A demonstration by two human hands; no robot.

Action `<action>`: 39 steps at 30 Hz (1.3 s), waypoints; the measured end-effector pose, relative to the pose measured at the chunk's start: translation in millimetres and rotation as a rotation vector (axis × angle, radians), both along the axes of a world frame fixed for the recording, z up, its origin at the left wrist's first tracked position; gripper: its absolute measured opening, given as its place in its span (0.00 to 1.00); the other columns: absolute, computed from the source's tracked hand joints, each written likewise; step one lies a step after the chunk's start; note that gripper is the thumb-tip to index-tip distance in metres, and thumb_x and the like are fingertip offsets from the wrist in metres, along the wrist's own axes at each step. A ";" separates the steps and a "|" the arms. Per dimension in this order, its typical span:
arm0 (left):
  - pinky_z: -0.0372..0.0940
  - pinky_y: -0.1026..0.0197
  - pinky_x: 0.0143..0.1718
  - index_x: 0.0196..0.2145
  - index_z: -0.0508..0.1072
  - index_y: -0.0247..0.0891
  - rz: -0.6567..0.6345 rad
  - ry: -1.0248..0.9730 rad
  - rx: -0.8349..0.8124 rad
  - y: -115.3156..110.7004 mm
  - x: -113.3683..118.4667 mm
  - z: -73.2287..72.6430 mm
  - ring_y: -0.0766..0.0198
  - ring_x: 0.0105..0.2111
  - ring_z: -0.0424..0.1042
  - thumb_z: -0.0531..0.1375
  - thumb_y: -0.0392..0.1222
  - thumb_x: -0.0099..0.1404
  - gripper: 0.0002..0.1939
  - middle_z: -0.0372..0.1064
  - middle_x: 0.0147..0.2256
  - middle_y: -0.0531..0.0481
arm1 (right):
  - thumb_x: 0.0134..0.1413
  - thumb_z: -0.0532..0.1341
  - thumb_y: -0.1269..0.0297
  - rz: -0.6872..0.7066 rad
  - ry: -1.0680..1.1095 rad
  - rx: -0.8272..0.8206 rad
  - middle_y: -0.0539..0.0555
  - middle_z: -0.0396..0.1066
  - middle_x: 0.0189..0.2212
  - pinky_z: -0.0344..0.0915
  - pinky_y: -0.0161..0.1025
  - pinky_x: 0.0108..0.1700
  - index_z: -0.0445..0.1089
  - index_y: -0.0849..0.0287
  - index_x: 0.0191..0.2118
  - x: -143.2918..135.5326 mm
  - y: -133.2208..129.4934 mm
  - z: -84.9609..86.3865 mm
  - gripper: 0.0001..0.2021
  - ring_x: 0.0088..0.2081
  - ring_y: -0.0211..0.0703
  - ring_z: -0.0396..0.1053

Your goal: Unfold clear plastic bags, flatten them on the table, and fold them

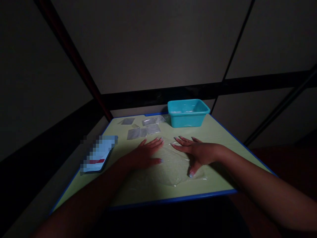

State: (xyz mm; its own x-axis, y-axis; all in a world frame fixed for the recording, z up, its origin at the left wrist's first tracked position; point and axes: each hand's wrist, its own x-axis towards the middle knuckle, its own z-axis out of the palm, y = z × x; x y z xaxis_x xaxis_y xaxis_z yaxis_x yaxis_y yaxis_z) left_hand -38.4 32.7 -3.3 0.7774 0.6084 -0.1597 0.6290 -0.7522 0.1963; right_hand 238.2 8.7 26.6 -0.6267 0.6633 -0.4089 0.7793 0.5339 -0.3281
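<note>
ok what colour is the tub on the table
The tub is turquoise, best seen in the head view.

Phone screen (98, 154) pixelated, forearms (257, 180) cut off at edges, plastic film (173, 167) partly hidden under both hands (199, 152)

At lower centre, clear plastic (173, 168) is letting a yellow-green, blue-edged table (215, 136) show; centre-right, a tub (185, 120) is gleaming turquoise; centre-left packets (135, 133) are looking grey.

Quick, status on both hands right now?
Left hand: open, palm down at the clear plastic sheet, gripping nothing.
Right hand: open, fingers spread over the sheet, gripping nothing.
</note>
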 end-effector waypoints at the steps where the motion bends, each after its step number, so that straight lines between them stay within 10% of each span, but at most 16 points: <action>1: 0.35 0.36 0.61 0.66 0.36 0.42 0.008 -0.007 0.002 0.7 -0.3 -0.4 0.50 0.66 0.35 0.44 0.63 0.66 0.39 0.31 0.67 0.42 | 0.33 0.67 0.39 0.000 0.000 0.002 0.59 0.20 0.67 0.24 0.66 0.60 0.34 0.51 0.67 0.1 0.1 0.0 0.59 0.66 0.62 0.20; 12: 0.42 0.40 0.61 0.63 0.56 0.41 0.250 -0.250 0.213 15.9 -5.7 -1.7 0.47 0.65 0.41 0.39 0.62 0.67 0.34 0.46 0.65 0.41 | 0.33 0.67 0.40 0.012 0.013 0.004 0.59 0.20 0.67 0.24 0.67 0.60 0.35 0.50 0.67 0.0 0.7 -0.3 0.59 0.66 0.63 0.20; 26: 0.33 0.28 0.57 0.60 0.60 0.44 0.179 -0.162 0.027 14.6 -3.9 -1.6 0.46 0.65 0.42 0.38 0.59 0.69 0.30 0.47 0.64 0.42 | 0.41 0.62 0.37 -0.019 0.018 0.047 0.58 0.19 0.67 0.26 0.66 0.60 0.33 0.49 0.67 0.4 -2.5 8.2 0.53 0.66 0.60 0.20; 39: 0.49 0.48 0.62 0.53 0.70 0.36 0.213 -0.549 -0.035 21.4 -2.2 -5.9 0.54 0.62 0.54 0.38 0.64 0.66 0.36 0.62 0.57 0.42 | 0.59 0.51 0.50 -0.097 0.042 0.235 0.61 0.34 0.67 0.36 0.65 0.61 0.44 0.58 0.66 4.4 7.2 3.3 0.33 0.67 0.55 0.32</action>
